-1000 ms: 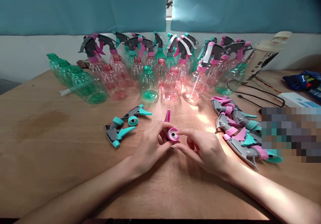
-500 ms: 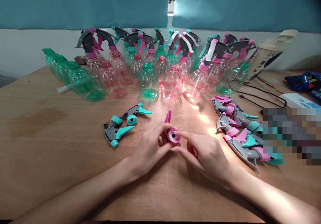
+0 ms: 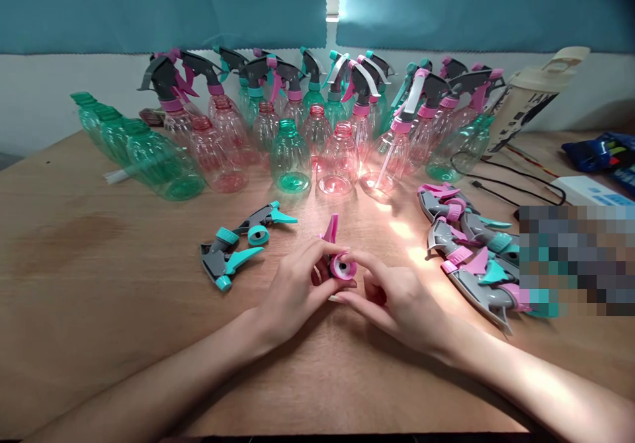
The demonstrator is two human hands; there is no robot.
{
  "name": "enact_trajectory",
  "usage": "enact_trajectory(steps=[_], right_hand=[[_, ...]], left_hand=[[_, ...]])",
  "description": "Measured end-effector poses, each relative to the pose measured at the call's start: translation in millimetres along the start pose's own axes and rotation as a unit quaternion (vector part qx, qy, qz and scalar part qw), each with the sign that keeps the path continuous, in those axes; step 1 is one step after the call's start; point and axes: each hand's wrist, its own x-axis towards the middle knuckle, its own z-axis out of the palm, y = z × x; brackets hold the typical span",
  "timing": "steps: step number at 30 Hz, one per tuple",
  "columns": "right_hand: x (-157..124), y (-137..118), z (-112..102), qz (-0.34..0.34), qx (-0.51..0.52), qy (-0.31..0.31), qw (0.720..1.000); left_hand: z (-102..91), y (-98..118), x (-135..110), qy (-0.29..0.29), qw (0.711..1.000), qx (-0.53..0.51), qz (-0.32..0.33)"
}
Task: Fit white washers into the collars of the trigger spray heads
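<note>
Pink spray head [image 3: 343,268] between both hands [image 3: 295,284] [image 3: 407,301], just above the table [image 3: 307,383]

- Spray head [image 3: 342,268]: pink collar, pink trigger [image 3: 332,229]; body mostly hidden by fingers.
- Collar: open end faces camera; white inside, small dark hole in middle.
- Trigger: points away from person, past fingers.
- Location: gripped in left hand [image 3: 297,284], right hand [image 3: 409,304] index fingertip at collar's upper rim.

2 forearms [image 3: 163,377] (both bare) slanting inward; left hand [image 3: 295,284] curled, right hand [image 3: 409,301]: thumb [image 3: 364,307], index finger [image 3: 370,264] parted.
</note>
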Motion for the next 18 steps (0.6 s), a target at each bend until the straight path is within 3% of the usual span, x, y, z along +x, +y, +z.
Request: enact_trajectory(steps=[6, 18], right_hand=[[-1.2, 2.1, 1.5, -0.008, 0.008, 0.009, 1.0], [2.6, 6.2, -5.0, -0.03, -0.027, -0.012, 0.999]], left_hand=[[-1.5, -1.8, 0.1, -0.041, 0.999, 0.0, 0.006], [-1.1, -0.3, 0.6, -0.044, 0.999, -0.011, 0.002]])
